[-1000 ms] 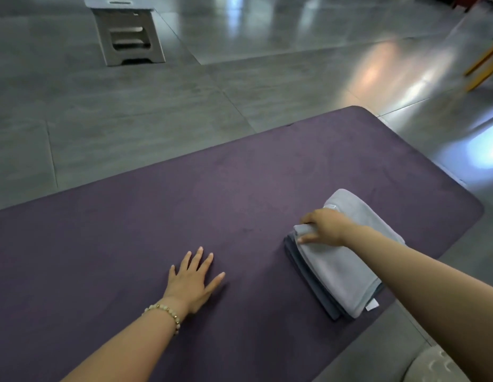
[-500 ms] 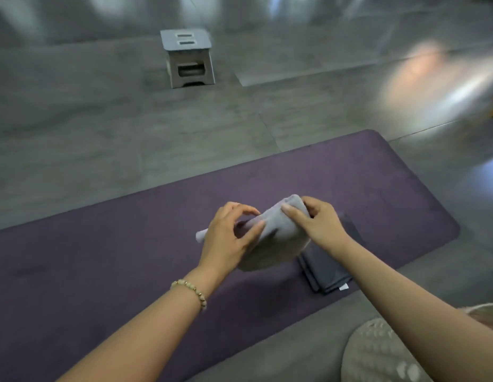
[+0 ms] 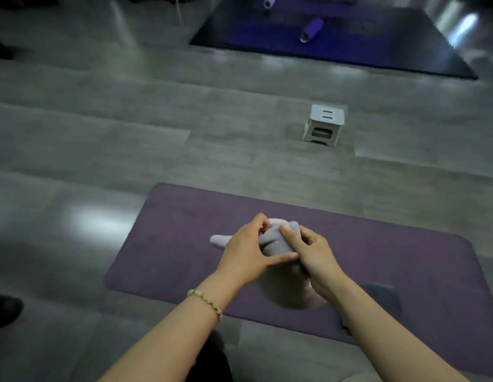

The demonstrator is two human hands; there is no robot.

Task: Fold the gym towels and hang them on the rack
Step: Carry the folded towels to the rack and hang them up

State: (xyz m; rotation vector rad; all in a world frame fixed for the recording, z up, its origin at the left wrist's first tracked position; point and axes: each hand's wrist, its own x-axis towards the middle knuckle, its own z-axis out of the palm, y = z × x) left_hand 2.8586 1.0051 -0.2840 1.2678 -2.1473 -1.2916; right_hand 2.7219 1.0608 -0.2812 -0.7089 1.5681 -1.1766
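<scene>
Since the earlier frame, the light grey towel (image 3: 272, 242) has been carried clear of the dark folded towel (image 3: 383, 296). The left hand (image 3: 245, 252) and right hand (image 3: 311, 257) both grip it, bunched, above the purple mat (image 3: 179, 244). The dark towel lies on the mat beside the right forearm. A grey stool (image 3: 325, 125) stands beyond.

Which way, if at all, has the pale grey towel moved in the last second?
Yes. The pale grey towel lay on the dark towel; now left hand and right hand hold it up, left of that towel, over the purple mat.
</scene>
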